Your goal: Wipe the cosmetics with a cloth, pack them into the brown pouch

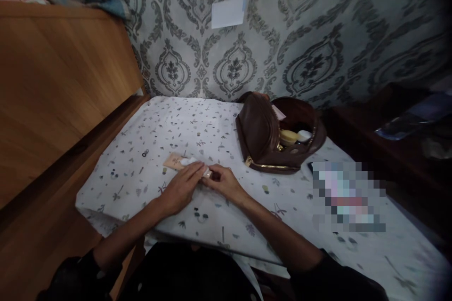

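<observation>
A peach-coloured squeeze tube (pixel 173 161) lies on the table, with small print on its flat end. Over its middle is a white patch (pixel 189 161) that looks like a tissue or wipe. My left hand (pixel 181 188) is closed over the tube, its fingers pressed together along it. At the tube's pale cap end (pixel 208 173), my right hand (pixel 224 182) pinches with thumb and fingers. The fingers partly hide the cap, so I cannot tell whether it is on firmly.
A brown bag (pixel 259 127) stands unzipped behind my right hand, with a yellow round item (pixel 288 138) and a white one (pixel 304 136) inside. A blurred flat object (pixel 348 197) lies right. Patterned cloth (pixel 141 197) covers the table; a wooden cabinet (pixel 63 61) borders it on the left.
</observation>
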Motion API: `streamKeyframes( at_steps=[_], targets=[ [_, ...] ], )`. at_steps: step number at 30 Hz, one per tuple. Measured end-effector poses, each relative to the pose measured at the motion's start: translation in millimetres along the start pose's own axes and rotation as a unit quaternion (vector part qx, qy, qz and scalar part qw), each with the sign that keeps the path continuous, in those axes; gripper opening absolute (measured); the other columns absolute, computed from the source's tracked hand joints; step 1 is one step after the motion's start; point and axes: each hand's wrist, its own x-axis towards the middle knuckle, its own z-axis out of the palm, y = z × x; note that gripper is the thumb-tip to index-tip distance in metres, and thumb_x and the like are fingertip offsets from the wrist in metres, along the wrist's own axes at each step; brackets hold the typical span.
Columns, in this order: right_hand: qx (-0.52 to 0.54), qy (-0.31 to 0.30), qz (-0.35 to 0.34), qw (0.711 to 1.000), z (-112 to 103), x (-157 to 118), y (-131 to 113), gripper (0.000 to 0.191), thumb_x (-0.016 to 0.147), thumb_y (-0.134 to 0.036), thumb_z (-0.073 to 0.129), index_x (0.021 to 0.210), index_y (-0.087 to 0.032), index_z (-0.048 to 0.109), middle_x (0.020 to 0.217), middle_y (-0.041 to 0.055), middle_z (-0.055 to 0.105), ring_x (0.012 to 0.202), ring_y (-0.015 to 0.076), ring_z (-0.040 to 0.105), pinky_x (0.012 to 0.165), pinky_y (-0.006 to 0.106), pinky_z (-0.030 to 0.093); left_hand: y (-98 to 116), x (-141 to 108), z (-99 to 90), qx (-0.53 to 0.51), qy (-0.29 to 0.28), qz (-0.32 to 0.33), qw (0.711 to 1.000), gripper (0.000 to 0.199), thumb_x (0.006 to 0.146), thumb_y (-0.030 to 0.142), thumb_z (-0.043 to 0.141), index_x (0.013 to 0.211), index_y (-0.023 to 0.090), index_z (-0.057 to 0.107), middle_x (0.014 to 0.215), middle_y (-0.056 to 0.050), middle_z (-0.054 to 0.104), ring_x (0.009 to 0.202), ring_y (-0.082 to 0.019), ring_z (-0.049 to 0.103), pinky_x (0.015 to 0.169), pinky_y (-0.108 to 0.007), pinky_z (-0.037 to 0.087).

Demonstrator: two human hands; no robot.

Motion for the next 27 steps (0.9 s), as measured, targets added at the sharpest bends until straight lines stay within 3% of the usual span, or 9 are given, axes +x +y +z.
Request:
streamKeyframes(
  at_steps=[6,9,14,18,24,27],
  targets=[
    [0.019,-0.003,0.047,0.999,2.1,-4.9,-10.0,0.041,0.075,-0.035,0.066,0.111,-0.015,0.069,0.076,0.0019,0.066,0.058,0.0131,0.056,0.053,0.025,0.046,-62.7,-21.3,-21.9,0.076,0.033,-0.111,0.99,0.047,0.096,0.012,0.036,0.14,0.02,0.048,0.135,-0.014,0.06,0.128,-0.025,0.054,0.107,-0.051,0.048],
    [-0.036,0.024,0.018,0.999,0.9,-7.0,-14.7,0.041,0.075,-0.036,0.067,0.111,-0.015,0.07,0.075,0.0016,0.066,0.059,0.0133,0.056,0.055,0.025,0.046,-73.7,-32.7,-31.0,0.1,0.028,-0.139,0.985,0.044,0.096,0.015,0.037,0.138,0.018,0.05,0.132,-0.014,0.061,0.122,-0.025,0.057,0.104,-0.049,0.05],
    [-0.076,0.036,-0.012,0.996,0.0,-8.9,-14.9,0.038,0.078,-0.035,0.064,0.111,-0.017,0.069,0.074,0.0009,0.065,0.064,0.0143,0.056,0.059,0.025,0.046,-52.3,-36.3,-35.2,0.192,-0.021,-0.178,0.965,0.055,0.085,0.002,0.041,0.139,0.014,0.047,0.123,-0.016,0.062,0.113,-0.029,0.056,0.095,-0.048,0.052],
    [-0.054,0.033,-0.006,0.998,1.8,-9.3,-12.6,0.035,0.08,-0.037,0.063,0.109,-0.019,0.069,0.071,0.0002,0.063,0.063,0.0147,0.056,0.057,0.025,0.044,-30.1,-28.6,-29.8,0.247,-0.041,-0.182,0.951,0.046,0.09,0.006,0.039,0.134,0.014,0.049,0.106,-0.013,0.061,0.098,-0.027,0.057,0.081,-0.042,0.054],
    [0.034,0.014,0.031,0.999,4.2,-8.5,-12.9,0.036,0.08,-0.044,0.065,0.106,-0.019,0.067,0.071,-0.0001,0.063,0.058,0.0142,0.057,0.054,0.026,0.047,7.7,-17.7,-1.9,0.127,0.023,-0.136,0.982,0.045,0.096,0.016,0.041,0.141,0.02,0.041,0.109,-0.011,0.059,0.101,-0.024,0.059,0.085,-0.041,0.056],
    [0.104,0.013,0.054,0.993,3.9,-6.4,-10.4,0.042,0.078,-0.05,0.067,0.105,-0.018,0.065,0.065,-0.0017,0.061,0.053,0.0136,0.056,0.052,0.026,0.046,28.4,-13.0,12.7,0.027,0.029,-0.108,0.993,0.054,0.096,0.012,0.038,0.148,0.022,0.032,0.124,-0.013,0.055,0.116,-0.025,0.055,0.095,-0.042,0.054]
  ],
)
